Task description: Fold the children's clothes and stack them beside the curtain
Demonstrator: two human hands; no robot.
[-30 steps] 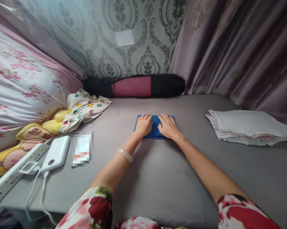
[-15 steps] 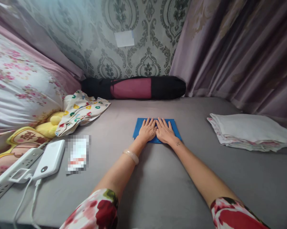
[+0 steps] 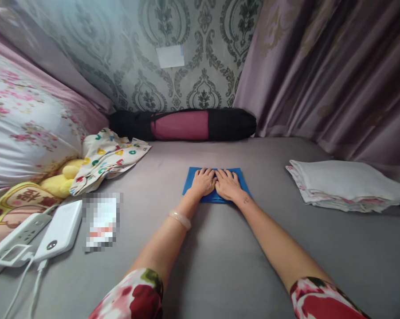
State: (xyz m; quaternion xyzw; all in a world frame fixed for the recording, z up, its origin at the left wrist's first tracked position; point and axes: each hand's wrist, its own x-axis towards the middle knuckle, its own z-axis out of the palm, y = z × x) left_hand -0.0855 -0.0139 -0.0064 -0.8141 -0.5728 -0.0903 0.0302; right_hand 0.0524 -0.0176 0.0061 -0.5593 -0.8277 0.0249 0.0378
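Observation:
A small folded blue cloth (image 3: 189, 182) lies flat on the grey bed sheet (image 3: 220, 257) in the middle of the view. My left hand (image 3: 203, 182) rests palm down on its left half, fingers stretched out. My right hand (image 3: 227, 183) lies flat beside it on the right half, fingers also spread. The two hands touch at the thumbs. Both hold nothing. A pale bangle (image 3: 179, 219) sits on my left wrist.
A stack of folded white cloths (image 3: 346, 185) lies at the right. A black and pink roll (image 3: 183, 125) lies along the wall. At the left are a patterned cloth (image 3: 108, 157), a yellow plush toy (image 3: 58, 182), a white power bank (image 3: 60, 229) and a power strip (image 3: 10, 248).
My hands have come together at the middle of the blue cloth and lie flatter on it. The view has shifted slightly, so things at the left sit lower.

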